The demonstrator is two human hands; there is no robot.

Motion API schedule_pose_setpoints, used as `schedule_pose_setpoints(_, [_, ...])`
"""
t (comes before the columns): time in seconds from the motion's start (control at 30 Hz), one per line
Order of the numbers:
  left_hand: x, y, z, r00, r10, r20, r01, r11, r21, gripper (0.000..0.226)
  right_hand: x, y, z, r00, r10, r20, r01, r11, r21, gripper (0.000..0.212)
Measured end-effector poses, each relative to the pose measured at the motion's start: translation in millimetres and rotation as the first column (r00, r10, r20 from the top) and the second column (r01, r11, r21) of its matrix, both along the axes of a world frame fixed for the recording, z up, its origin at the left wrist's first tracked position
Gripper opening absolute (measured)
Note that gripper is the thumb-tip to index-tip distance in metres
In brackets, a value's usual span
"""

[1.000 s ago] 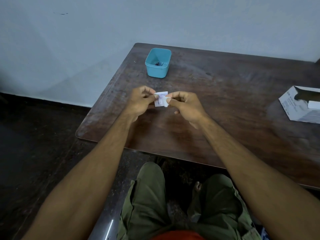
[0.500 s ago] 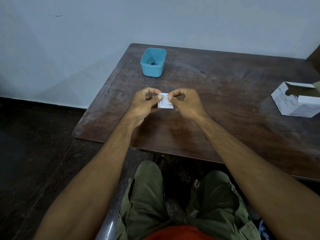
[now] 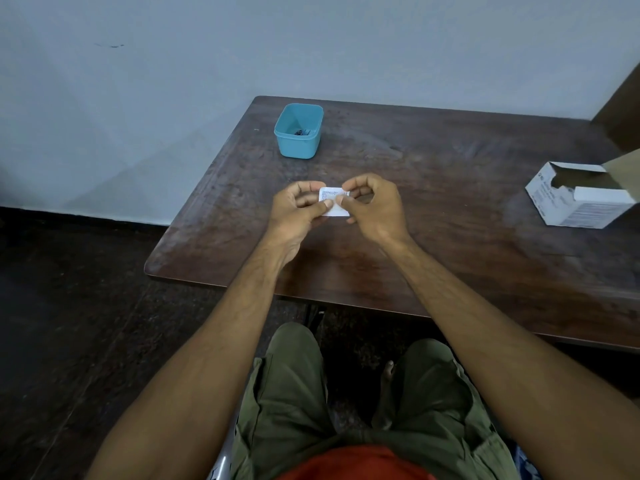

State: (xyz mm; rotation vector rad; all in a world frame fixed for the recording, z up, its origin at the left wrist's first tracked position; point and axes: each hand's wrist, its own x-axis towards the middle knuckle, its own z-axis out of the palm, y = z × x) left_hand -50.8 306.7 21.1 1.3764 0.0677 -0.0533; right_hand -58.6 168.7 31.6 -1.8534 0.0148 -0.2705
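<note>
A small white printed packet (image 3: pixel 333 201) is held just above the dark wooden table (image 3: pixel 450 188), near its front left part. My left hand (image 3: pixel 298 210) pinches the packet's left edge between thumb and fingers. My right hand (image 3: pixel 371 206) pinches its right upper edge with thumb and forefinger. Both hands' other fingers are curled. The packet's lower left part is hidden behind my left thumb.
A teal plastic tub (image 3: pixel 299 130) with small dark items inside stands at the table's far left. An open white cardboard box (image 3: pixel 581 199) lies at the right edge. Beyond the table is a pale wall; my knees in green trousers are below the front edge.
The view has shifted slightly, and both hands have stayed together on the packet. The packet now lies flatter and shows more of its printed face.
</note>
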Motion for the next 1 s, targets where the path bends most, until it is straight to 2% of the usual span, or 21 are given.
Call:
schedule_pose_setpoints(0.13, [-5, -7, 2, 1.000, 0.027, 0.001, -0.027, 0.999, -0.033, 0.026, -6, -5, 3, 0.997, 0.013, -0.070, -0.006, 0.995, 0.095, 0.034])
schedule_pose_setpoints(0.37, [-15, -14, 5, 0.999, -0.005, -0.047, 0.002, 0.998, -0.056, 0.020, -13, -21, 7, 0.990, 0.110, -0.083, -0.103, 0.992, 0.079, 0.011])
schedule_pose_setpoints(0.67, [-25, -29, 4, 0.986, 0.019, -0.167, -0.047, 0.986, -0.161, 0.019, -19, -38, 0, 0.986, 0.165, -0.037, -0.164, 0.986, 0.041, 0.013])
schedule_pose_setpoints(0.83, [-26, -29, 8, 0.969, -0.035, -0.246, -0.022, 0.974, -0.226, 0.018, -20, -48, -3, 0.987, 0.159, -0.007, -0.159, 0.987, 0.017, 0.025])
schedule_pose_setpoints(0.9, [-25, -30, 7, 0.968, -0.037, -0.247, -0.016, 0.979, -0.205, 0.011, -21, -51, -4, 0.988, 0.152, 0.012, -0.152, 0.988, -0.005, 0.025])
schedule_pose_setpoints(1.0, [-24, -33, 5, 0.964, -0.108, -0.241, 0.080, 0.989, -0.121, 0.008, -23, -55, -7, 0.988, 0.150, 0.046, -0.145, 0.986, -0.086, 0.025])
